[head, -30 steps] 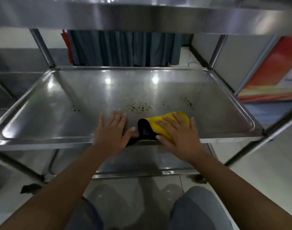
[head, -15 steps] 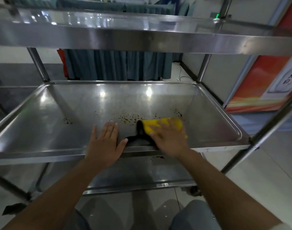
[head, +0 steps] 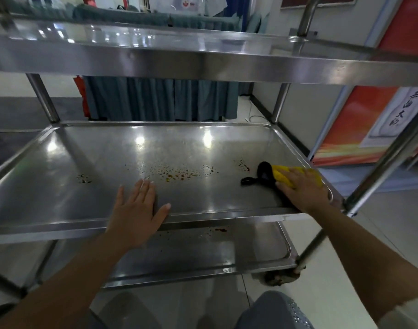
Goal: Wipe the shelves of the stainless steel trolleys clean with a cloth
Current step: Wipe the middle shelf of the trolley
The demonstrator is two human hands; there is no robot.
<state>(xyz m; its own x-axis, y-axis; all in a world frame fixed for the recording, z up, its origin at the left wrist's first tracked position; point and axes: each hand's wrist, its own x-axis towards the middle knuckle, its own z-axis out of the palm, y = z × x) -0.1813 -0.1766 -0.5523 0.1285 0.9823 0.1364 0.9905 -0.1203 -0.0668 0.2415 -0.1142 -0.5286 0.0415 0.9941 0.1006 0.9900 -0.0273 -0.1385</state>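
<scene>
1. Head view: the stainless steel trolley [head: 286, 100] fills the scene with three shelves, a top shelf [head: 203, 60] across the upper part, a middle shelf [head: 60, 162] at hand level and a bottom shelf [head: 203, 252] below it.
2. The yellow cloth [head: 284, 178], with a black part and strap trailing off its left side, lies at the right near corner of the middle shelf, touching the steel.
3. The right hand [head: 303, 188] lies on top of the cloth with fingers spread flat, pressing it down; nothing is clenched.
4. The left hand [head: 136, 210] rests palm down, fingers straight and relaxed, on the near edge of the middle shelf, well apart from the cloth and holding nothing.
5. Brown stains [head: 177, 173] dot the middle of the shelf between the two hands, slightly farther away; a smaller patch [head: 243, 165] sits just left of the cloth.
6. Reddish spots [head: 217, 230] mark the bottom shelf.
7. A teal curtain [head: 155, 98] hangs behind the trolley, and an orange banner [head: 360, 129] stands at the right.
</scene>
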